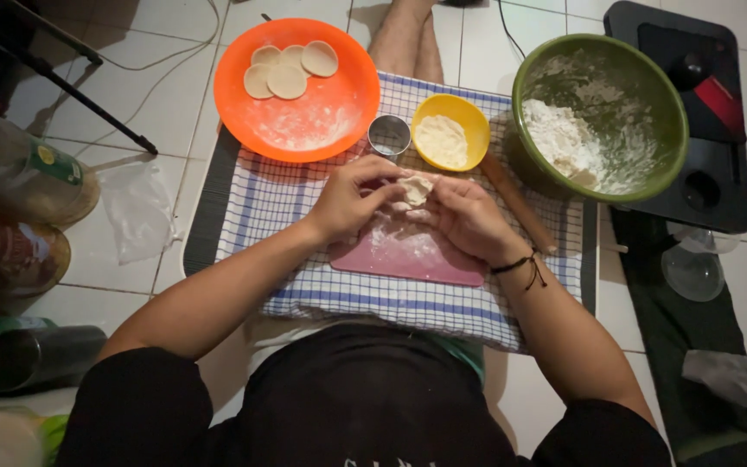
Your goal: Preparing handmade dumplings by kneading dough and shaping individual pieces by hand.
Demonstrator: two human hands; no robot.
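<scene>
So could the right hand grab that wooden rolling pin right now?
Probably yes, but not at once. The rolling pin lies uncovered just beside the right hand; however, both it and the left hand are busy pinching a piece of dough.

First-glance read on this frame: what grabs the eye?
Dead centre, the left hand and right hand pinch a small piece of dough above a floured pink board on a checked cloth. Upper left, a bright orange plate carries four pale dough rounds. Upper right sits a big green bowl of flour, with a small yellow bowl between them.
</scene>
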